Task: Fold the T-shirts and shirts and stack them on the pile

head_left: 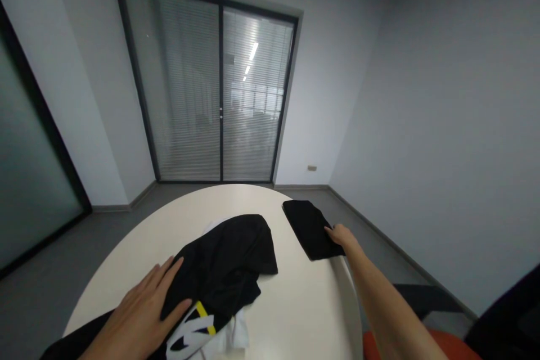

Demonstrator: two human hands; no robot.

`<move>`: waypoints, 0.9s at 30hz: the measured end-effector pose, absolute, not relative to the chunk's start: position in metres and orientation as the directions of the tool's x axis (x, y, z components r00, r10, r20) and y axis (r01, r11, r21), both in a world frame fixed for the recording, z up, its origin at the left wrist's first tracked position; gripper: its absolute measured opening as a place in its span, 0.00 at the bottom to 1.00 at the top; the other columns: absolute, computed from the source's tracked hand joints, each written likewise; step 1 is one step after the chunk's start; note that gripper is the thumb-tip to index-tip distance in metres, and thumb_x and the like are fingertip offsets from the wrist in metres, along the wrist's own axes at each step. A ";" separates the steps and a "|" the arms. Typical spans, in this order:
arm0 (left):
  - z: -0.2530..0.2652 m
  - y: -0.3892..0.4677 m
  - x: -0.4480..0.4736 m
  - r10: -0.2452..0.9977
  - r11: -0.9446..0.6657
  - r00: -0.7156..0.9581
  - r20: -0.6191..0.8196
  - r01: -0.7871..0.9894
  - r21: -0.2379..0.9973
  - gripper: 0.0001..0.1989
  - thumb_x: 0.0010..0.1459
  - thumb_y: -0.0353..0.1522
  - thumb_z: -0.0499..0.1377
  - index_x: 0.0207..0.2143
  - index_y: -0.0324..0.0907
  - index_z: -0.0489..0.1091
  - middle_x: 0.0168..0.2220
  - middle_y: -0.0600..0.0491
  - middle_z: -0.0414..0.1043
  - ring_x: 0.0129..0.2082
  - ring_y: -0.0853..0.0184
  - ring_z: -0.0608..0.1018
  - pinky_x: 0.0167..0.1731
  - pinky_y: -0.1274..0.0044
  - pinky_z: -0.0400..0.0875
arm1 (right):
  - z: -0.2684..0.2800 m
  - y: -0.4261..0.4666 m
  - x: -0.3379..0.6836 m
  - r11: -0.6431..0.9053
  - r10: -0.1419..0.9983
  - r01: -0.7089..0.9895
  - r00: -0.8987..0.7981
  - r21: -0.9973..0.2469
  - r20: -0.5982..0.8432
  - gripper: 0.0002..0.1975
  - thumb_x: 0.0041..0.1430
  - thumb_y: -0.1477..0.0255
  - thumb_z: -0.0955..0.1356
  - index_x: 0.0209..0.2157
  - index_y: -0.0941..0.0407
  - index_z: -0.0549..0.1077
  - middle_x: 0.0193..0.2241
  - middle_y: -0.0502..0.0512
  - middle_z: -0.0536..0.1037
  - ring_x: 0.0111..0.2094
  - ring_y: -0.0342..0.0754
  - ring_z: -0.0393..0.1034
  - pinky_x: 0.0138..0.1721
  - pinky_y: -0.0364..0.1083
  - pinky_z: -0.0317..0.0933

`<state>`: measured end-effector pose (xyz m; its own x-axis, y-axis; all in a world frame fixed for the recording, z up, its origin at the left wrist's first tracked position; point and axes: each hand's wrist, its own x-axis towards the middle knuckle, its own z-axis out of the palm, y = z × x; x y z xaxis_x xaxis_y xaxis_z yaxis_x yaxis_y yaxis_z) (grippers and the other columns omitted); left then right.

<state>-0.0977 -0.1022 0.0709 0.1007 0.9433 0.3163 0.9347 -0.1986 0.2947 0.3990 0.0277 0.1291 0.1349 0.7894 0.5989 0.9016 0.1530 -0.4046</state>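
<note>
My left hand (145,306) lies on a rumpled black garment (223,253), its fingers apart. The garment has a white and yellow print (196,329) near its lower end. White cloth (239,333) shows beneath it. On the right of the table lies a neatly folded black garment (310,228), flat and roughly rectangular. My right hand (341,235) holds its right edge, with one digit on top. The other fingers are mostly hidden.
Both garments rest on a round cream table (291,304). A red-orange seat (447,344) and dark chair parts (426,297) are at lower right. Behind the table stand glass panels with blinds (185,101). A white wall (442,124) runs along the right.
</note>
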 end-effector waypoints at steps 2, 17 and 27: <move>0.075 -0.098 -0.095 0.931 -0.214 0.122 0.345 0.946 0.244 0.36 0.57 0.49 0.55 0.64 0.41 0.63 0.65 0.42 0.61 0.64 0.47 0.64 0.60 0.56 0.64 | 0.124 0.024 0.403 0.192 0.775 0.905 0.097 -0.379 0.624 0.28 0.64 0.46 0.57 0.24 0.51 0.72 0.22 0.59 0.73 0.26 0.58 0.77 0.22 0.49 0.58; 0.137 -0.089 -0.021 0.901 -0.405 0.181 0.394 0.672 0.620 0.43 0.62 0.45 0.57 0.71 0.45 0.38 0.69 0.39 0.50 0.67 0.50 0.60 0.64 0.56 0.57 | 0.350 -0.015 0.298 0.338 0.476 0.908 0.061 -0.246 0.877 0.13 0.71 0.61 0.58 0.49 0.54 0.63 0.33 0.54 0.72 0.38 0.51 0.71 0.43 0.51 0.63; 0.205 -0.071 -0.016 0.858 -0.504 0.113 0.502 -0.015 0.864 0.45 0.61 0.55 0.54 0.70 0.39 0.45 0.65 0.42 0.60 0.66 0.51 0.61 0.66 0.59 0.52 | 0.509 -0.073 0.208 0.966 0.223 0.209 -0.377 -0.152 0.899 0.13 0.69 0.76 0.53 0.32 0.55 0.62 0.37 0.47 0.68 0.58 0.48 0.64 0.60 0.48 0.59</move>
